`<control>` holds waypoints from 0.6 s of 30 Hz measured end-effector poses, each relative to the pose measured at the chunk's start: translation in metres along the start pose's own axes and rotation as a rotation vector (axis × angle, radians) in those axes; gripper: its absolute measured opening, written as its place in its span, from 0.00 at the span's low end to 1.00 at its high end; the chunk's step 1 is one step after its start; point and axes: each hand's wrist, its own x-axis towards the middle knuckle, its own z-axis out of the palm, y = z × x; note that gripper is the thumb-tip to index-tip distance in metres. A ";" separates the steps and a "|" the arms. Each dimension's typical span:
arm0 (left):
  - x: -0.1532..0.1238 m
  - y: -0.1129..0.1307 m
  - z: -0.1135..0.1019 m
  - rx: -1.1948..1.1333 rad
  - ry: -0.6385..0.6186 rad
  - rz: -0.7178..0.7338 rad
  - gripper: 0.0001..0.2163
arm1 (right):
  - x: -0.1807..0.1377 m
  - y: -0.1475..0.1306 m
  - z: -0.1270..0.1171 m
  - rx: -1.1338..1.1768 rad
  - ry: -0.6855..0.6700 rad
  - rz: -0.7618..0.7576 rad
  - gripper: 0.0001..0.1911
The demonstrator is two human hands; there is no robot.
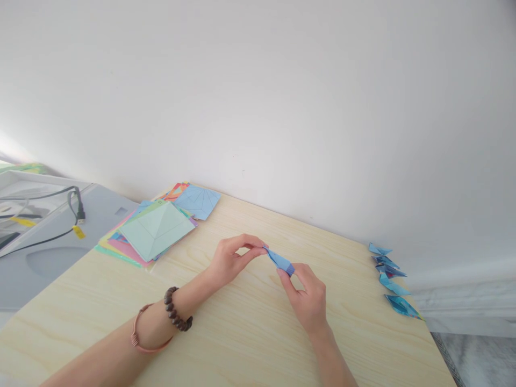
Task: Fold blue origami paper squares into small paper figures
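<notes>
A narrow piece of folded blue origami paper (279, 259) is held in the air over the middle of the wooden table. My left hand (234, 259) pinches its pointed far-left end between thumb and fingertips. At the wider, darker blue end, my right hand (306, 295) grips it between thumb and index finger. The paper slants down from left to right between the two hands. A brown bead bracelet (171, 309) and a thin copper-coloured band circle my left wrist.
Several small folded blue paper pieces (397, 285) line the table's right edge. A stack of coloured paper sheets (159, 231) lies at the back left, with a creased blue sheet (197, 200) by the wall. Further left, a black USB cable (76, 209) rests over a grey surface.
</notes>
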 end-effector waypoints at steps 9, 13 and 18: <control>0.004 0.000 -0.005 0.101 -0.074 0.006 0.05 | 0.002 0.003 -0.003 -0.044 0.002 -0.059 0.04; 0.007 -0.003 -0.010 0.159 -0.171 -0.002 0.05 | 0.003 0.006 -0.008 -0.093 -0.006 -0.134 0.07; 0.007 -0.003 -0.013 0.166 -0.264 0.019 0.06 | 0.006 0.010 -0.013 -0.133 -0.031 -0.148 0.09</control>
